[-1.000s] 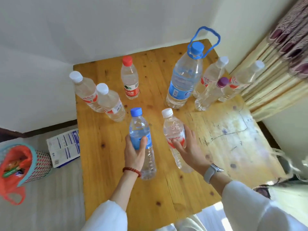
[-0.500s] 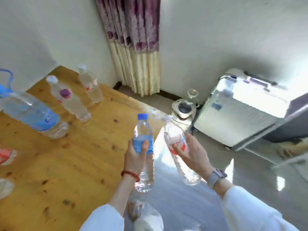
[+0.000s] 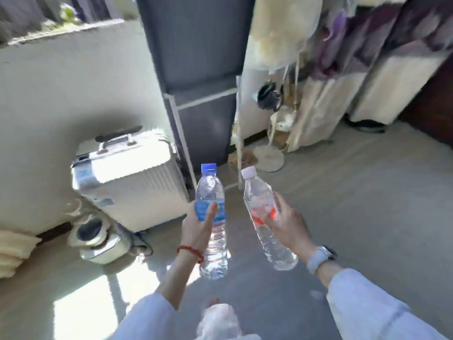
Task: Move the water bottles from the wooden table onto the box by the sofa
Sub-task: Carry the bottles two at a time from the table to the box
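Observation:
My left hand (image 3: 199, 224) grips a clear water bottle with a blue cap and blue label (image 3: 211, 192), held upright above the floor. My right hand (image 3: 288, 225) grips a second clear bottle with a white cap and red label (image 3: 259, 202), tilted with its cap leaning left. The two bottles are apart, side by side in the middle of the view. The wooden table, the box and the sofa are out of view.
A silver suitcase (image 3: 127, 177) stands at the left against a pale wall. A dark grey cabinet (image 3: 196, 94) rises behind the bottles. A kettle-like appliance (image 3: 98, 241) sits on the floor at lower left. Curtains (image 3: 331, 89) and a round stand base (image 3: 268, 158) are at the right.
The view has swung right, away from the wooden table, which has left the frame. Both hands still carry their bottles, now over open floor facing the cabinet.

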